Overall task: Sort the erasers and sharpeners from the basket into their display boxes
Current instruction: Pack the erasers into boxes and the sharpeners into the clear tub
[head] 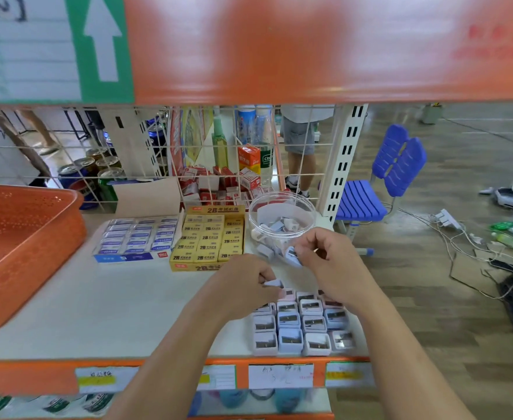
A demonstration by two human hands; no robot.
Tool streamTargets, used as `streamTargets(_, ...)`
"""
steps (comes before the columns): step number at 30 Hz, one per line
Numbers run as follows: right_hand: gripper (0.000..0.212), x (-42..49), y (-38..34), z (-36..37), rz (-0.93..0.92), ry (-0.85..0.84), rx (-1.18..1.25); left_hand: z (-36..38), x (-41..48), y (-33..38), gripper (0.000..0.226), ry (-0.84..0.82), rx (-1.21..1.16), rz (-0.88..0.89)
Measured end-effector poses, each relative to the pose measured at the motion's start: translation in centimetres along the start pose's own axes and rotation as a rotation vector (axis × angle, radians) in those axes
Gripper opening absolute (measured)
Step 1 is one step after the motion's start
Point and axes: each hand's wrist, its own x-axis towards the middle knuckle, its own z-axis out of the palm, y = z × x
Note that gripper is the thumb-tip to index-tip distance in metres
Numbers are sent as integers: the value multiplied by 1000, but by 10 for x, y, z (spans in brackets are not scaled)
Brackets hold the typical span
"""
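My left hand (pixel 246 283) pinches a small pale sharpener (pixel 274 283) just above rows of pastel sharpeners (pixel 300 325) lined up near the shelf's front edge. My right hand (pixel 328 262) holds a light blue sharpener (pixel 293 256) beside a clear round tub (pixel 281 221) that has more sharpeners inside. Behind my hands stand a yellow 2B eraser display box (pixel 211 241) and a blue-and-white eraser display box (pixel 138 237), both packed with erasers. The orange perforated basket (pixel 21 237) sits at the left of the shelf.
The white shelf (pixel 97 301) has an orange front rail with price labels (pixel 281 375). A wire grid backs the shelf, with cans and red boxes behind it. An orange board hangs overhead. A blue chair (pixel 382 183) and loose cables lie on the floor to the right.
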Motion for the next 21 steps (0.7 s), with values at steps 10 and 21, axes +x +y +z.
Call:
streamTargets(10,17,28,-10,10,-23,333,189,-15,0,-4,26,109,-96,-25)
streamTargets(21,3,44,-6,9,54,272,-46,-33,17,4,17,255,-111,37)
